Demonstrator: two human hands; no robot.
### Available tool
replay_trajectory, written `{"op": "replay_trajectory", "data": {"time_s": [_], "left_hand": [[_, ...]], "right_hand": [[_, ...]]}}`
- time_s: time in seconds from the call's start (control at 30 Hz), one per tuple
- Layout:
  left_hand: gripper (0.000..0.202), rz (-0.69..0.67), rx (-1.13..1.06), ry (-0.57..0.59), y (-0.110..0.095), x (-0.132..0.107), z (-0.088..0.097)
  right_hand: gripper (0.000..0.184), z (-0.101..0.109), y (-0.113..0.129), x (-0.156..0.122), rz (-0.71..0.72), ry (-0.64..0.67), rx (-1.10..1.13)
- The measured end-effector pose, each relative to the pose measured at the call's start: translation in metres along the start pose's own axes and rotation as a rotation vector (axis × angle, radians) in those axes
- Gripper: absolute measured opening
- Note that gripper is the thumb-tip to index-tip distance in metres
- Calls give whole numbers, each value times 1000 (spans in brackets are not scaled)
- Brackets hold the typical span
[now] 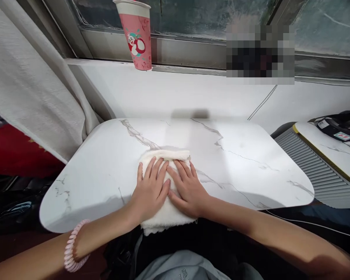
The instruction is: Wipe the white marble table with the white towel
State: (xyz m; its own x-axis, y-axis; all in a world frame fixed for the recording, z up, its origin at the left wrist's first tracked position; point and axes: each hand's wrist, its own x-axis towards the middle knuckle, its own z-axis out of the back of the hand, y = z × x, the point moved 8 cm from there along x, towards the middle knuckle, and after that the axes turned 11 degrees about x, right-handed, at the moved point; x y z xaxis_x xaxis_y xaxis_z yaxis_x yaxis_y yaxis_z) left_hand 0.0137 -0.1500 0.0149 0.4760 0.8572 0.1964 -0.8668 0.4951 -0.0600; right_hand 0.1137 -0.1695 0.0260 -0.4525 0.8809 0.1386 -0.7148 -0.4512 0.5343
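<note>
A fluffy cream-white towel (156,223) lies at the middle of the white marble-patterned tabletop (96,171), its near end hanging slightly over the front edge. Along its far side the towel is folded or bunched into a ridge. My left hand (150,190) rests flat on the towel's left part, fingers spread and pointing away from me. Beside it, my right hand (189,190) presses flat on the right part, fingers also apart. The thumbs come close together between the hands. A pink coiled band (72,245) circles my left wrist.
A pink-and-white paper cup (138,42) stands on the window ledge behind the table. A light curtain (37,74) hangs at the left. On the right, a second marbled surface (326,142) with a ribbed side holds a dark strapped item (338,126). A thin cable runs below the table's right edge.
</note>
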Motion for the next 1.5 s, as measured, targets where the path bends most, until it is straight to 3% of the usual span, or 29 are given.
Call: {"op": "replay_trajectory", "data": {"time_s": [0.2,0.5,0.63,0.73,0.93,1.13,1.3,1.5], "left_hand": [[52,55,-16,5,18,79,-11],[49,36,-27,12,49,210,-37],[47,11,-33,-11,50,245,-42],[46,46,-20,-20,51,257,-44],[48,51,54,-82,40,244,-37],[52,38,73,-78,16,212,-37],[54,-14,44,-45,-12,167,-31],[56,-8,-11,-11,-54,90,-20]], "right_hand": [[61,18,-54,58,-60,-19,-7],[54,50,-137,149,-201,-177,-19],[51,63,-164,169,-220,-236,-30],[48,68,-175,177,-197,-251,-9],[50,68,-171,171,-173,-258,-68],[51,64,-156,132,-200,-175,-63],[56,58,-129,80,-215,-103,-68],[60,46,-88,4,-180,-6,-54]]}}
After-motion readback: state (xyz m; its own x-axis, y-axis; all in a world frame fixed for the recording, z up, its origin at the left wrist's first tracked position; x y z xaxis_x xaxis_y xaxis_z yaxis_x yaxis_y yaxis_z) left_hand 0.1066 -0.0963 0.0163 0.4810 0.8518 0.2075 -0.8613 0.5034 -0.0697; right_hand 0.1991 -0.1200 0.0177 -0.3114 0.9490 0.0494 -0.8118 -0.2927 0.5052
